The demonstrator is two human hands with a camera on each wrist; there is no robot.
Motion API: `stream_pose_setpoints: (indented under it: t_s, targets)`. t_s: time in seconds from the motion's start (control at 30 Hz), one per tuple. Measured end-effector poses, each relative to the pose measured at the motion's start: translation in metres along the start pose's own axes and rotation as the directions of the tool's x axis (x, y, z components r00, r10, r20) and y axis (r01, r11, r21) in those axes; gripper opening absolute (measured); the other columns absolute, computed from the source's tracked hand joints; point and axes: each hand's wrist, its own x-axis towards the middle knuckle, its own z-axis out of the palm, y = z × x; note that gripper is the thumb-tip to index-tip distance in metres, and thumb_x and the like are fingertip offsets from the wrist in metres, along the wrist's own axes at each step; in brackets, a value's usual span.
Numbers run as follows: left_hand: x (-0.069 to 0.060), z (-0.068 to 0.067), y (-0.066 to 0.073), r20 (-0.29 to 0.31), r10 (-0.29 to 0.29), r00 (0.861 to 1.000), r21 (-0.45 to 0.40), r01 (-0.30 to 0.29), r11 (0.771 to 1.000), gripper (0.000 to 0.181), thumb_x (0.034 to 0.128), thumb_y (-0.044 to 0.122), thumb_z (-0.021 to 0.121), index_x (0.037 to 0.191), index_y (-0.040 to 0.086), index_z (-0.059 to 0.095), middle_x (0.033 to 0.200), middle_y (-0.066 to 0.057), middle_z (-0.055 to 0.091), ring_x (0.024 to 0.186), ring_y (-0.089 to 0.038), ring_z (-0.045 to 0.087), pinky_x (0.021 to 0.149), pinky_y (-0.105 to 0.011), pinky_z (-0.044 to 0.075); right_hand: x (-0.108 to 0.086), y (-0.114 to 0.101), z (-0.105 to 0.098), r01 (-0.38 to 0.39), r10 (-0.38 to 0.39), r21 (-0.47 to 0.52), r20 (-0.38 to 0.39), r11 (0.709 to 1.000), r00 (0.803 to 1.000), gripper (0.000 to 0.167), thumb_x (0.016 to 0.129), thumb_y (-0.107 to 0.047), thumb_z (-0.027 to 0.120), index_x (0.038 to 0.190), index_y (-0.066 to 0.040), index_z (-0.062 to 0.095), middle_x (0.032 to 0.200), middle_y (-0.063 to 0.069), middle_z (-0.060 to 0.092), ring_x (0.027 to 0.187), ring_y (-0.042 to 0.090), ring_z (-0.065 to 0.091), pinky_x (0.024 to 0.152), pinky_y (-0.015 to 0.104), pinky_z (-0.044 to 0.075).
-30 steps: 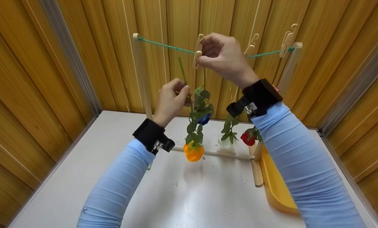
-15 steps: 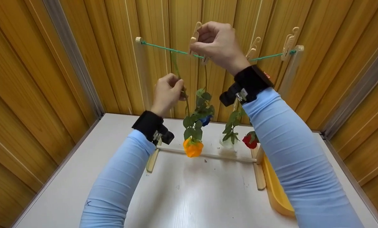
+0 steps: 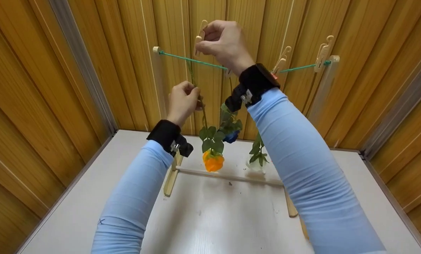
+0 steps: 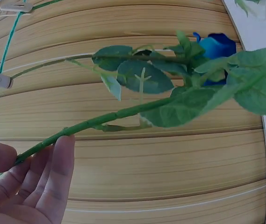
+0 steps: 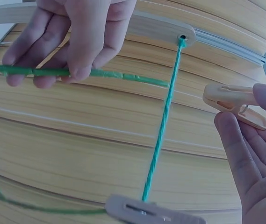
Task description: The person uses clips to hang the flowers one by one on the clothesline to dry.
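My left hand (image 3: 184, 98) pinches the green stem (image 4: 95, 121) of an orange rose (image 3: 213, 162), which hangs head down. In the right wrist view the stem's tip lies at the green cord (image 5: 161, 126); whether they touch I cannot tell. My right hand (image 3: 226, 44) pinches a beige clothespin (image 5: 235, 100) between thumb and fingers, above the cord and apart from it. Beside the orange rose, a blue rose (image 4: 217, 49) hangs upside down from another clothespin (image 5: 147, 212) on the cord.
A white flower (image 3: 256, 165) hangs farther right, partly behind my right sleeve. More clothespins (image 3: 322, 54) sit at the cord's right end. The wooden frame's foot (image 3: 169, 181) stands on the white table (image 3: 210, 225). A yellow tray (image 3: 304, 229) shows only its edge.
My right hand has carried the clothespin left and up along the cord, away from the blue rose's clip. My left hand has shifted left with the orange rose, its stem tip rising to the cord.
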Motion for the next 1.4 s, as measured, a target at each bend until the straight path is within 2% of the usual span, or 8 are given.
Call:
stream_pose_setpoints:
  t_s: [0.13, 0.33, 0.53, 0.67, 0.8, 0.97, 1.17, 1.4]
  targets:
    - [0.002, -0.003, 0.002, -0.036, 0.011, 0.999, 0.058, -0.008, 0.998, 0.016, 0.1044, 0.008, 0.054, 0.101, -0.005, 0.063, 0.087, -0.014, 0.068, 0.066, -0.021, 0.070, 0.061, -0.028, 0.060, 0.006, 0.001, 0.009, -0.021, 0.022, 0.016, -0.012, 1.000, 1.000, 0.010, 0.091, 0.002, 0.070, 0.101, -0.001, 0.070, 0.095, 0.003, 0.070, 0.093, 0.016, 0.069, 0.086, 0.025, 0.058]
    - [0.006, -0.005, 0.003, -0.084, 0.024, 0.996, 0.137, -0.012, 0.991, 0.018, 0.1035, 0.009, 0.055, 0.102, -0.006, 0.065, 0.087, -0.014, 0.070, 0.063, -0.018, 0.069, 0.059, -0.026, 0.059, 0.011, 0.010, 0.016, -0.082, 0.084, 0.043, -0.055, 0.996, 0.995, 0.016, 0.092, 0.001, 0.073, 0.107, 0.002, 0.071, 0.099, 0.007, 0.071, 0.093, 0.019, 0.071, 0.082, 0.025, 0.060]
    - [0.010, -0.007, 0.001, -0.091, 0.047, 0.995, 0.192, -0.028, 0.981, 0.018, 0.1041, 0.008, 0.056, 0.104, -0.006, 0.067, 0.086, -0.013, 0.068, 0.061, -0.016, 0.068, 0.063, -0.031, 0.062, 0.013, 0.014, 0.021, -0.128, 0.136, 0.098, -0.080, 0.987, 0.987, 0.019, 0.091, -0.001, 0.077, 0.109, 0.002, 0.072, 0.098, 0.007, 0.072, 0.087, 0.017, 0.072, 0.073, 0.028, 0.061]
    - [0.011, -0.007, 0.002, -0.090, 0.022, 0.996, 0.219, -0.002, 0.976, 0.019, 0.1058, 0.011, 0.056, 0.110, -0.002, 0.068, 0.091, -0.013, 0.067, 0.066, -0.017, 0.068, 0.064, -0.029, 0.061, 0.013, 0.015, 0.025, -0.143, 0.154, 0.112, -0.090, 0.983, 0.984, 0.017, 0.091, -0.002, 0.078, 0.107, 0.001, 0.073, 0.098, 0.006, 0.073, 0.085, 0.018, 0.071, 0.066, 0.026, 0.059]
    - [0.012, -0.008, 0.001, -0.085, 0.002, 0.996, 0.222, 0.017, 0.975, 0.018, 0.1057, 0.012, 0.058, 0.114, 0.001, 0.069, 0.094, -0.014, 0.068, 0.072, -0.021, 0.070, 0.064, -0.026, 0.059, 0.013, 0.017, 0.029, -0.151, 0.165, 0.128, -0.111, 0.980, 0.980, 0.017, 0.090, -0.001, 0.078, 0.106, 0.000, 0.073, 0.097, 0.007, 0.072, 0.086, 0.022, 0.072, 0.063, 0.025, 0.058]
    - [0.012, -0.009, -0.002, -0.086, -0.001, 0.996, 0.213, 0.019, 0.977, 0.016, 0.1040, 0.009, 0.060, 0.110, -0.001, 0.071, 0.096, -0.017, 0.071, 0.075, -0.023, 0.073, 0.066, -0.027, 0.060, 0.013, 0.020, 0.033, -0.174, 0.193, 0.153, -0.118, 0.973, 0.974, 0.018, 0.089, 0.001, 0.078, 0.106, 0.001, 0.073, 0.095, 0.007, 0.071, 0.082, 0.018, 0.071, 0.062, 0.025, 0.058]
    - [0.013, -0.009, -0.002, -0.079, 0.033, 0.996, 0.216, -0.015, 0.976, 0.016, 0.1027, 0.006, 0.062, 0.109, -0.003, 0.073, 0.099, -0.018, 0.071, 0.077, -0.022, 0.072, 0.069, -0.027, 0.061, 0.013, 0.023, 0.035, -0.192, 0.207, 0.146, -0.096, 0.970, 0.974, 0.018, 0.090, 0.000, 0.077, 0.108, 0.002, 0.072, 0.096, 0.007, 0.070, 0.083, 0.021, 0.071, 0.061, 0.024, 0.057]
    - [0.015, -0.008, 0.004, -0.077, 0.072, 0.994, 0.220, -0.053, 0.974, 0.014, 0.1020, 0.005, 0.062, 0.104, -0.003, 0.073, 0.098, -0.017, 0.072, 0.079, -0.024, 0.073, 0.068, -0.028, 0.061, 0.013, 0.024, 0.033, -0.208, 0.219, 0.134, -0.080, 0.969, 0.972, 0.018, 0.091, -0.001, 0.077, 0.108, 0.001, 0.072, 0.098, 0.007, 0.070, 0.085, 0.021, 0.070, 0.064, 0.025, 0.058]
